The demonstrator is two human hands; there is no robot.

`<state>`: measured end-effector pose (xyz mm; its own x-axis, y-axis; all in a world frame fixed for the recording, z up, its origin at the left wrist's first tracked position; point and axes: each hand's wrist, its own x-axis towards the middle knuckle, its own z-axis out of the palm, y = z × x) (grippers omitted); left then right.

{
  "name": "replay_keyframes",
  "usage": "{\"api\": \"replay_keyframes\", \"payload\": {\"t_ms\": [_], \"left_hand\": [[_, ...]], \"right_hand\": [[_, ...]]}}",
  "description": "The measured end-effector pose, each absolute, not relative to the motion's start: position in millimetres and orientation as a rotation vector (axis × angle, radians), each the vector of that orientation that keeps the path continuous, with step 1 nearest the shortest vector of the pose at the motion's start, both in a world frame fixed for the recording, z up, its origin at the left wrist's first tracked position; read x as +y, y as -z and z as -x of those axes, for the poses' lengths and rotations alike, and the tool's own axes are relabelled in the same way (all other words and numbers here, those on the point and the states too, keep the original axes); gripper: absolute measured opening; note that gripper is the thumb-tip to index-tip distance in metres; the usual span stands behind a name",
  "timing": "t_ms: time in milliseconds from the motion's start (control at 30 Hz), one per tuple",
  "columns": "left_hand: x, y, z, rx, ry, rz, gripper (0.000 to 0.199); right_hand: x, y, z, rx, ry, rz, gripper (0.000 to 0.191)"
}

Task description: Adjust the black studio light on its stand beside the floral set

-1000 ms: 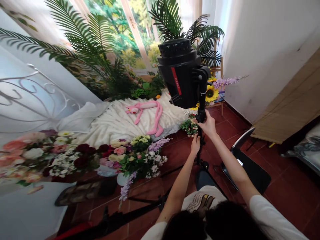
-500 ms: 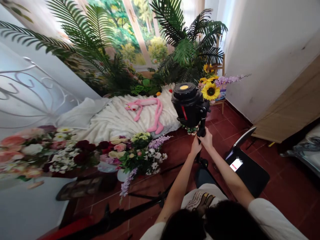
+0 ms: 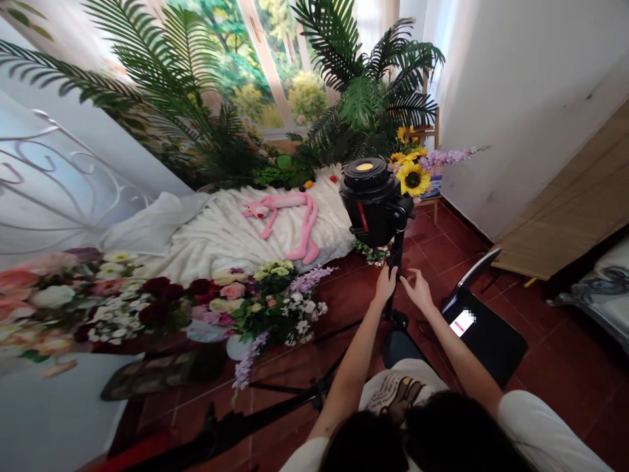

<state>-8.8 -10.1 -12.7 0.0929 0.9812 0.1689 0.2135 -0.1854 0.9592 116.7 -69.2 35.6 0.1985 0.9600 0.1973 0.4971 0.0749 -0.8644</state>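
A black studio light (image 3: 371,200) with a yellow disc on top and a red stripe stands on a black stand (image 3: 396,252). My left hand (image 3: 386,284) is closed round the upright pole below the light. On the pole's right side, my right hand (image 3: 417,288) has its thumb and forefinger at a small dark part of the stand, its other fingers loosely curled. Whatever lies between those fingertips is too small to make out.
A black chair (image 3: 496,347) with a phone (image 3: 462,322) stands at the right. Flowers (image 3: 275,301) and a bed with a pink plush toy (image 3: 289,202) lie to the left. Another black stand (image 3: 275,410) crosses the lower left. Sunflowers (image 3: 413,178) are behind the light.
My right hand has come off its wrap round the pole and moved slightly right and down, its fingers now more spread. My left hand stays at the pole, slightly higher.
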Motion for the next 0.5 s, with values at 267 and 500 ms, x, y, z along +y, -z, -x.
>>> {"api": "replay_keyframes", "payload": {"t_ms": [267,500], "left_hand": [[-8,18,7,1.213,-1.186,-1.525,0.043],[-8,11,6,1.169,-1.179,-1.469,0.044]], "right_hand": [[-52,-27,-82,-0.091,-1.559,1.056,0.023],[-47,-31,-88,0.027,-1.648,0.997,0.025]]}}
